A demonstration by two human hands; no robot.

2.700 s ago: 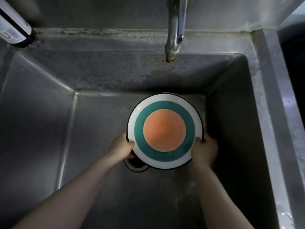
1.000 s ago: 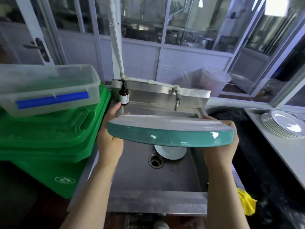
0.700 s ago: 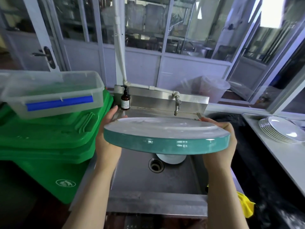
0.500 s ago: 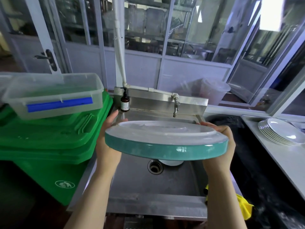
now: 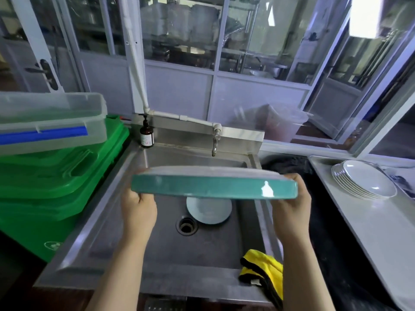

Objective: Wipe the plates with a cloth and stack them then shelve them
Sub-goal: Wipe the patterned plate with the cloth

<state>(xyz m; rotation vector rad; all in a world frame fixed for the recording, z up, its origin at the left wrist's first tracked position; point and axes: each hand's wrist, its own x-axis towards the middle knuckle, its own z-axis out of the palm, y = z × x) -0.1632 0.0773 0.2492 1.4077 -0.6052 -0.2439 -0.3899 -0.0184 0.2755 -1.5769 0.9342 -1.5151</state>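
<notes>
The left hand [image 5: 138, 212] and the right hand [image 5: 292, 207] gripped the teal plate [image 5: 213, 187] by its opposite edges (fingers curled under), above the sink [image 5: 125, 198].

— How many plates?
— One teal-rimmed plate [image 5: 213, 190] held up at centre, one pale plate [image 5: 208, 211] in the sink [image 5: 157, 254], and a stack of white plates [image 5: 363, 179] on the desk [image 5: 370, 225] at three o'clock; the stack's number I cannot tell exactly.
— Cloths?
— One yellow cloth [image 5: 262, 272], at five o'clock.
— Bottles, taps?
— One brown bottle [image 5: 146, 135] at eleven o'clock, one tap [image 5: 215, 140] at twelve.
— Bins?
— One clear box [image 5: 51, 122], on green bins [image 5: 56, 176].
</notes>
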